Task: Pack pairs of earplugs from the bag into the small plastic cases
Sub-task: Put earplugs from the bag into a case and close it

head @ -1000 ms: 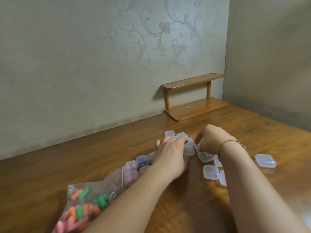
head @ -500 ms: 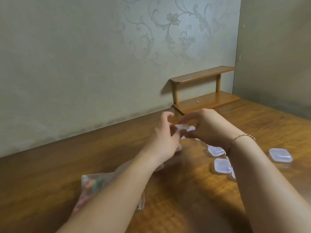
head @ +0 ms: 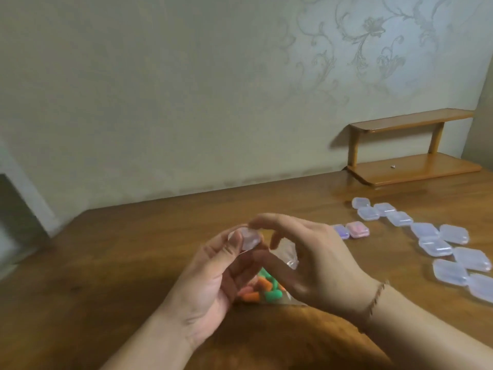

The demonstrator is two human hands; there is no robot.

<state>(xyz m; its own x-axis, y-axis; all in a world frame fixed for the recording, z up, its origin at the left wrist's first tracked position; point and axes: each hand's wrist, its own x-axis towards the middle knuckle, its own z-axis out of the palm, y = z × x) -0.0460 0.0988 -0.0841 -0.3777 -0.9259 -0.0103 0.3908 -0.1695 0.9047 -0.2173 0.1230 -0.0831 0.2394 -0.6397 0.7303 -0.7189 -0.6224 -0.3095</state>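
Note:
A small clear plastic case [head: 248,237] is held up above the table between both hands. My left hand [head: 210,284] grips it from below with thumb and curled fingers. My right hand [head: 306,263] pinches its top edge with fingertips. Under the hands lies the clear bag [head: 266,289] of orange, green and pink earplugs, partly hidden. To the right, several empty clear cases [head: 437,244] lie scattered on the wooden table [head: 106,276]. Two cases with coloured contents, one pink [head: 357,229] and one purplish [head: 341,231], sit just right of my right hand.
A small two-tier wooden shelf [head: 410,150] stands at the table's far right against the patterned wall, with a tiny object on its lower board. The table's left corner ends near a grey edge at far left.
Both hands picked one clear case from the cluster, lifted it and brought it nearer, above the earplug bag. The camera swung left, so the cases now lie at the right.

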